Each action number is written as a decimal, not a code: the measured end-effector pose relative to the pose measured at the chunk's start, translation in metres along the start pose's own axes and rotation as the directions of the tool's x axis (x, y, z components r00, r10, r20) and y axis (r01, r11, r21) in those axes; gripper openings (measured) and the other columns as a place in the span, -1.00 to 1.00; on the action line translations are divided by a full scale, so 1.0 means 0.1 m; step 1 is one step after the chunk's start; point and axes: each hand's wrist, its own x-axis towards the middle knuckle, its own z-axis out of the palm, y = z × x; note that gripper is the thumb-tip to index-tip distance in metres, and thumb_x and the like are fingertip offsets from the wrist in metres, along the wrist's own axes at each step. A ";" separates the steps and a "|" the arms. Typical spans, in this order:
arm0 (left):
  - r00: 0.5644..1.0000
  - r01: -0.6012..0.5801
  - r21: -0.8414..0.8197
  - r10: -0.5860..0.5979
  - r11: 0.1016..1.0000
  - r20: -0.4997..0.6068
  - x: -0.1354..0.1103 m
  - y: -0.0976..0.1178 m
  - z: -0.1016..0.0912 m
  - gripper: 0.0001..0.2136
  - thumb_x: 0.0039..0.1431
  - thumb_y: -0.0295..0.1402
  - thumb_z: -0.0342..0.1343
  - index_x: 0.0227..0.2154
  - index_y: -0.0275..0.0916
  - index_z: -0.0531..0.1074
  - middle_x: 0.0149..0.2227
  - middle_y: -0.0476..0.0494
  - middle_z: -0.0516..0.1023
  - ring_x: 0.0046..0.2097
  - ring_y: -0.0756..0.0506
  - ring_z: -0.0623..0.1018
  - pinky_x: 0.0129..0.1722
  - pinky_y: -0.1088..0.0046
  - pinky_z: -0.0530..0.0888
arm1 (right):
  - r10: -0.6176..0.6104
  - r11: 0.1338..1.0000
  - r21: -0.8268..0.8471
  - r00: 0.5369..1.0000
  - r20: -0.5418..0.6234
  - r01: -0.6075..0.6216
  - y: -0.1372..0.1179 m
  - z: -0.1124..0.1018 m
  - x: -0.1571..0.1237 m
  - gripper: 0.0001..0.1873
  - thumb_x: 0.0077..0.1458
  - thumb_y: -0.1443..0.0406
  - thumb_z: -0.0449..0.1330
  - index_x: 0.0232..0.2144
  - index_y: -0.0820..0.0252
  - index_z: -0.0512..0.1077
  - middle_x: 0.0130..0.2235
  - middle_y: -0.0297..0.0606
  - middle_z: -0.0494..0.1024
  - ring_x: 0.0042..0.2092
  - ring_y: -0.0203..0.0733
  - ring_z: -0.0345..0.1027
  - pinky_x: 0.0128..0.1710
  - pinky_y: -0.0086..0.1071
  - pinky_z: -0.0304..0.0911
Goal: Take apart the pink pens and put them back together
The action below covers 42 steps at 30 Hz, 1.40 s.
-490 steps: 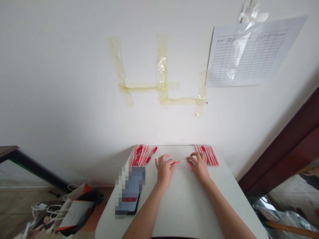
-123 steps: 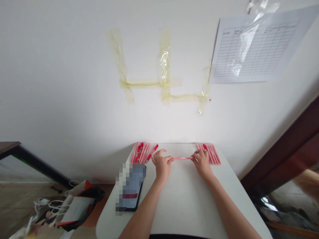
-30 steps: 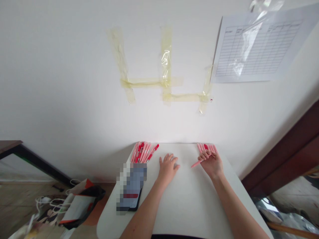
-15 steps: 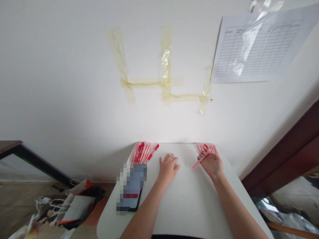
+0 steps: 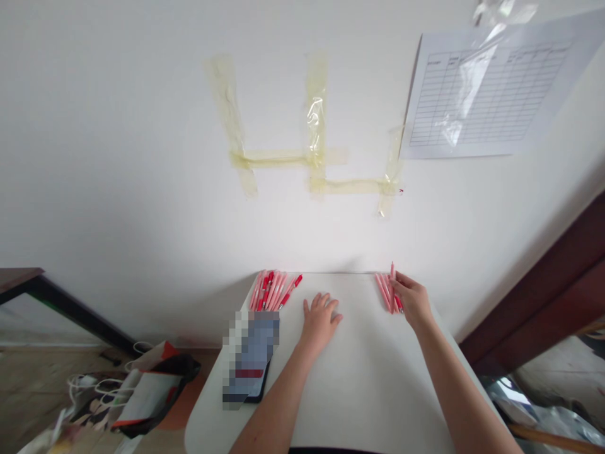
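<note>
My right hand (image 5: 412, 299) pinches a pink pen (image 5: 392, 284), which points up toward the wall. Under and beside it, at the table's back right, lie several pink pens (image 5: 382, 291), one with red parts; my hand partly covers this group. My left hand (image 5: 321, 318) rests on the white table (image 5: 350, 384) with fingers spread and nothing in them. Left of that hand, a bunch of pink and red pens (image 5: 271, 291) lies side by side along the back left edge, one slanting away to the right.
A phone (image 5: 253, 359), partly blurred out, lies on the table's left side. The white wall (image 5: 142, 157) with yellowed tape (image 5: 316, 126) and a taped-up printed sheet (image 5: 472, 94) rises behind. Bags (image 5: 151, 391) stand on the floor at left.
My right hand has turned over, palm down, and moved slightly right and forward. The pen in it went from slanting toward me to nearly upright over the right-hand pens. My left hand stayed put.
</note>
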 end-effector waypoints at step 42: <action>1.000 -0.009 -0.012 0.009 1.000 -0.017 0.00 -0.02 0.02 -0.66 0.28 -0.21 0.08 0.11 0.01 0.38 0.31 -0.10 0.31 0.37 -0.26 0.18 0.34 -0.28 0.01 | -0.442 0.246 -0.823 0.815 0.375 0.512 0.39 0.37 0.00 -0.43 0.10 0.42 0.04 0.16 -0.01 0.35 0.09 -0.11 0.37 0.08 0.15 0.14 0.10 0.08 0.13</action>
